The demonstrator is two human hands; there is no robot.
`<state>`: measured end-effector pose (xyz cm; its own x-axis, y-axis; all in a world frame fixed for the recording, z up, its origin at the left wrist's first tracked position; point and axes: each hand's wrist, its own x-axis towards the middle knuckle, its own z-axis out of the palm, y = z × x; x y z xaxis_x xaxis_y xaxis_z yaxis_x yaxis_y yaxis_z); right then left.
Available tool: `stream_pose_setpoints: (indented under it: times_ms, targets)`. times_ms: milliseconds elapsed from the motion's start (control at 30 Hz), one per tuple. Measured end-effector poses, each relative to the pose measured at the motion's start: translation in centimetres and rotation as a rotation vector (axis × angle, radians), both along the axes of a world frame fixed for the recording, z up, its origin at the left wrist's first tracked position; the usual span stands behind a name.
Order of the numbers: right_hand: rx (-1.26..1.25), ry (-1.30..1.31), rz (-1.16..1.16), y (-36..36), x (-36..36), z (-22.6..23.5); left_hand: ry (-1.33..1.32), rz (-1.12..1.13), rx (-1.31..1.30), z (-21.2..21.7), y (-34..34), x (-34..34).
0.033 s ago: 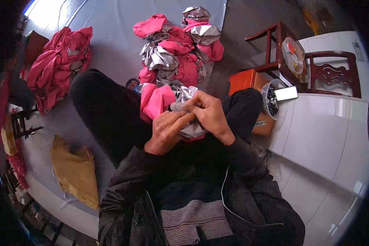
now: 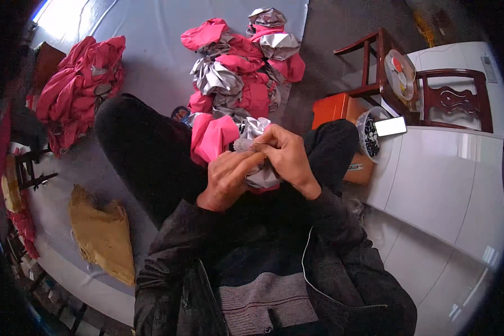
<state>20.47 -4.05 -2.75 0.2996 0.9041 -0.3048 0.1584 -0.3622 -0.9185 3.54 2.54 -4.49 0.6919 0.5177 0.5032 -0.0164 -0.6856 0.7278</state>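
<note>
A bundle of pink fabric with a silver lining [image 2: 213, 136] lies over my lap between my knees. My left hand [image 2: 228, 175] is closed on its near side, with the fingers pointing right. Against those fingers, my right hand [image 2: 288, 161] pinches at the same fabric with thumb and forefinger. Beside the fingertips a small pale grey piece [image 2: 242, 145] sticks out; I cannot make out what it is. The fingers hide whatever lies between them. Just beyond the bundle rises a heap of similar pink and silver pieces [image 2: 243, 73].
Another pink pile [image 2: 87, 87] lies at far left, and a tan sack [image 2: 102, 235] nearer on the floor. To my right stand an orange box [image 2: 331, 111], a tub of small black and white pieces [image 2: 369, 140] with a bright white rectangle [image 2: 391, 127] on its rim, and a wooden chair [image 2: 456, 101].
</note>
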Motion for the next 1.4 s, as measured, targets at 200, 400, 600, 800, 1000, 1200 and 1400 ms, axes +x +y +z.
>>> stream_pose_setpoints:
  times_ms: [200,400,600,800,1000,1200,1400]
  targets:
    - [0.118,0.079,-0.274,-1.9,-1.9,0.2,-0.068,0.03,-0.085,-0.3,-0.5,-0.1]
    - [0.137,0.157,-0.332,-2.7,-2.2,0.5,-0.076,0.022,-0.051,-0.1,-0.4,0.0]
    - [0.157,0.131,-0.348,-2.9,-2.4,0.7,-0.055,0.084,-0.011,0.4,-0.3,0.1]
    - [0.161,0.095,-0.332,-3.2,-2.6,0.8,-0.029,0.093,-0.029,0.5,-0.4,0.1]
    - [0.152,0.041,-0.289,-3.3,-2.8,1.7,-0.046,0.1,-0.084,0.4,-0.5,0.1]
    - [0.178,0.011,-0.269,-3.5,-2.6,1.3,-0.018,0.082,-0.03,0.1,-0.2,-0.1]
    - [0.18,-0.032,-0.218,-3.8,-2.4,2.1,-0.008,0.148,-0.152,0.1,-0.7,0.2]
